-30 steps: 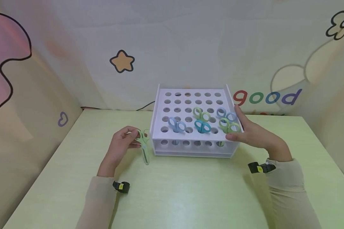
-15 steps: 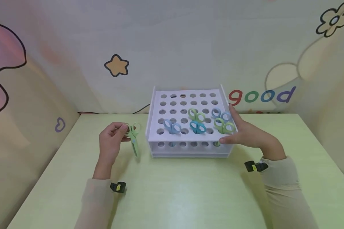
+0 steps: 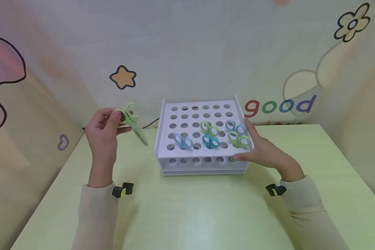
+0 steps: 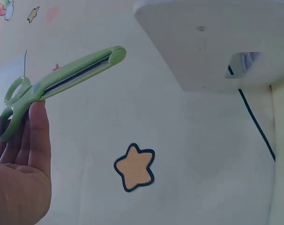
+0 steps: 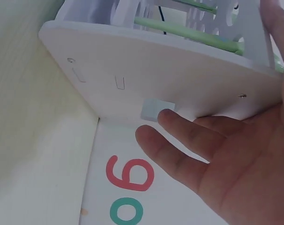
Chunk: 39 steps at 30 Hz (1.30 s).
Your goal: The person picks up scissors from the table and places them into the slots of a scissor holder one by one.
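My left hand [image 3: 103,130] pinches the handle of light green scissors [image 3: 132,121], raised left of the white rack [image 3: 190,152]. Their blades point right and down in the head view. In the left wrist view the scissors [image 4: 76,77] look closed, one finger loop near the thumb. Round holes fill the rack's top. Several scissors stand in its right and front holes, loops up: light blue [image 3: 184,143], teal [image 3: 210,142], green [image 3: 209,130] and others. My right hand [image 3: 262,149] holds the rack's right side, thumb at the front edge, fingers along the outer side panel [image 5: 165,75].
The rack stands on a pale green table [image 3: 187,215] near the back wall [image 3: 187,69]. A thin black cord [image 3: 151,122] runs behind it. Printed cloth walls enclose the table's back and sides. Each wrist wears a black camera strap, such as the left strap [image 3: 123,190].
My left hand has lifted the green scissors up and left, away from the rack, and their blades have swung toward the right. The right hand stays at the rack. The head view has shifted slightly.
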Available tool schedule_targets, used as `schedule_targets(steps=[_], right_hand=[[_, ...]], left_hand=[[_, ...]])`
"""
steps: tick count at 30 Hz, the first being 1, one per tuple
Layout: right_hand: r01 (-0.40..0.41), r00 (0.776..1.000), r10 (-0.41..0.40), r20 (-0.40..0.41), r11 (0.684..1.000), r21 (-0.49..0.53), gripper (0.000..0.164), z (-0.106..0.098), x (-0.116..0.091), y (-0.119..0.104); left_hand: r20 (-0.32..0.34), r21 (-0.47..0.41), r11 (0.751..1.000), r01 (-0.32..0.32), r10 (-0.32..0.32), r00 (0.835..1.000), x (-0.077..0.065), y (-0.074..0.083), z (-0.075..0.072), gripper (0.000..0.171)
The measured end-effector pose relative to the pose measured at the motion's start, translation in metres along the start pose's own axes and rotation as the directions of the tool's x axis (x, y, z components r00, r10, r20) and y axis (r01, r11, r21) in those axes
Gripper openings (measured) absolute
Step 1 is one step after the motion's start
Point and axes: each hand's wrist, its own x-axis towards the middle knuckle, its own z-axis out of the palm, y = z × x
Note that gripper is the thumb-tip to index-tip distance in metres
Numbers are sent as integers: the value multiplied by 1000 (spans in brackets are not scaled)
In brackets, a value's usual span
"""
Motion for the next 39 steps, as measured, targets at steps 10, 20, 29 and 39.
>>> schedule_targets(steps=[10, 20, 29, 39], right_hand=[[4, 999, -7, -35, 998, -65, 132, 3, 0, -2], [3, 1000, -5, -24, 998, -65, 133, 5, 2, -1], [-7, 1000, 6, -16, 998, -57, 133, 2, 1, -1], [-26, 1000, 26, -5, 998, -50, 133, 2, 0, -6]], left_hand=[[214, 189, 980, 66, -106, 971, 32, -25, 58, 22], [275, 363, 910, 200, -309, 910, 34, -45, 78, 29], [306, 317, 915, 249, -347, 887, 30, -53, 82, 25], [338, 400, 884, 242, -387, 858, 26, -64, 81, 30]])
